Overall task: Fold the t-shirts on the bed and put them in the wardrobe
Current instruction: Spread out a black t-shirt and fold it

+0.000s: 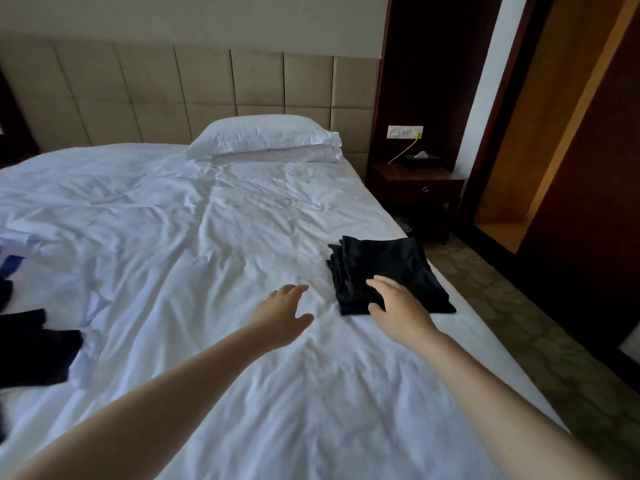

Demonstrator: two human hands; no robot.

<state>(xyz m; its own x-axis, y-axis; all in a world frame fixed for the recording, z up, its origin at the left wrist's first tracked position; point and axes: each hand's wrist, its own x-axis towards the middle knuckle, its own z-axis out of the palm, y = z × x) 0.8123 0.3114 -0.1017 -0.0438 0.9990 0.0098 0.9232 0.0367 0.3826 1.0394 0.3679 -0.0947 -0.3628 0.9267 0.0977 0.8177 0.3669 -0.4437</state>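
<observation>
A folded black t-shirt lies near the right edge of the white bed. My right hand rests over its near corner, fingers straight, thumb at the shirt's front edge. My left hand hovers open just above the sheet, a short way left of the shirt, touching nothing I can see. More unfolded clothes, black and pale with blue, lie at the bed's left edge. The open wardrobe with its wooden interior stands to the right.
Two white pillows sit against the padded headboard. A dark nightstand with a tissue box and a yellow cable stands between bed and wardrobe. Patterned carpet runs along the bed's right side.
</observation>
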